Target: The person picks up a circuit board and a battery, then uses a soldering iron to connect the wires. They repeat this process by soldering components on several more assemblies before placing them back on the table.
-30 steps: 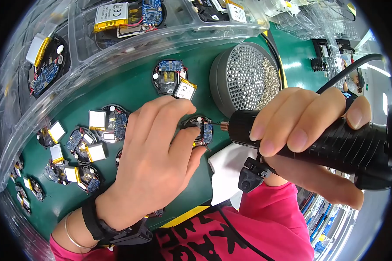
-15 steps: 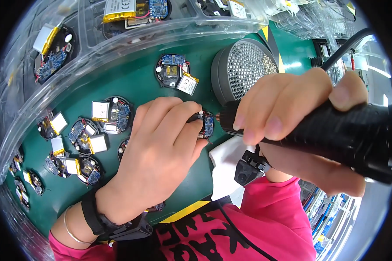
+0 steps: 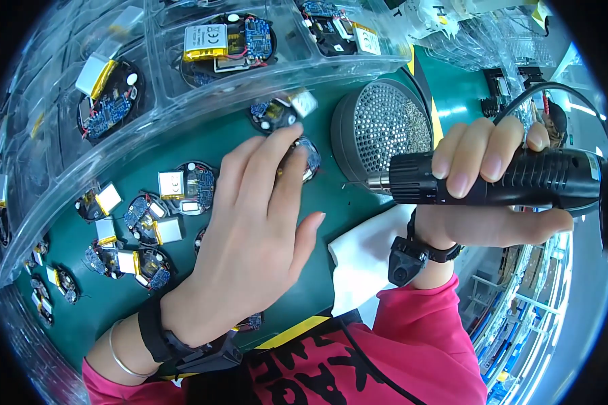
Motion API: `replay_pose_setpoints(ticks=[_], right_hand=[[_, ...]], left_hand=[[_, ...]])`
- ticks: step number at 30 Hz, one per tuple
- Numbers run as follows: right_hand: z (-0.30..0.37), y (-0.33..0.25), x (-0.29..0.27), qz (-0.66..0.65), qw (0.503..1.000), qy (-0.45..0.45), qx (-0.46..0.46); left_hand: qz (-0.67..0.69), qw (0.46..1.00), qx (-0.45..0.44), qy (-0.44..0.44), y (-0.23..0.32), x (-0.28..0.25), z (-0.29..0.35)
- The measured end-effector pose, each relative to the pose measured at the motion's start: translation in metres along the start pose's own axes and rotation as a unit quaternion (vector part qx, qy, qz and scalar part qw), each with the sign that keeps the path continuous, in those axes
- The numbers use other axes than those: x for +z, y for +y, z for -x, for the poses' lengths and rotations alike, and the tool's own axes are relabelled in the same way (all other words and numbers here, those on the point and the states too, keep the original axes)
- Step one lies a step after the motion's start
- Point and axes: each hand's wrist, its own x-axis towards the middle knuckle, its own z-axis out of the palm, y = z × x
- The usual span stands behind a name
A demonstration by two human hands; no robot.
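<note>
My right hand (image 3: 483, 169) is wrapped round a black corded electric screwdriver (image 3: 412, 178), its thin bit pointing left. My left hand (image 3: 250, 223) is spread over the green mat, thumb apart and fingers stretched away from me. Its fingertips are at a round black circuit assembly (image 3: 311, 159), which they partly cover; whether they press on it I cannot tell. Just beyond lies a blurred second circuit assembly (image 3: 271, 116) with a blue board and a silver battery pouch. The screwdriver bit is apart from both.
A round grey perforated screw dish (image 3: 341, 135) stands on the green mat (image 3: 311, 270), beyond the bit. Several circuit assemblies (image 3: 189, 189) lie to the left. A clear plastic tray (image 3: 250, 79) with more assemblies spans the far side. A white cloth (image 3: 365, 250) lies near my right wrist.
The screwdriver has pulled back to the right, off the circuit assembly. My left fingers have loosened from their hold on it and stretched away from me; the assembly now lies farther off.
</note>
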Motion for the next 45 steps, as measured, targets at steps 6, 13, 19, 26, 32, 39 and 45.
replay_pose_setpoints(ticks=[6,13,19,26,32,39,45], right_hand=[[0.003,0.004,0.01,-0.042,0.999,-0.001,0.008],[0.005,0.006,0.013,-0.037,0.999,-0.02,0.021],[0.004,0.004,0.011,-0.077,0.997,-0.008,0.014],[0.004,0.005,0.013,-0.072,0.997,-0.013,0.017],[0.007,0.008,0.017,-0.083,0.996,-0.006,0.014],[0.005,0.009,0.018,-0.055,0.997,-0.061,0.001],[0.005,0.0,0.012,-0.001,1.0,-0.019,0.024]], left_hand=[[0.1,0.995,0.006,0.024,-0.001,0.001,-0.001],[0.107,0.993,0.022,0.042,-0.006,0.008,0.003],[0.103,0.994,0.022,0.04,-0.005,0.004,0.001],[0.115,0.992,0.04,0.029,-0.006,0.004,0.002],[0.111,0.993,0.044,-0.002,-0.006,0.003,0.002],[0.083,0.994,0.062,-0.026,-0.006,-0.001,0.0],[-0.028,0.999,-0.014,-0.035,0.01,-0.039,0.022]])
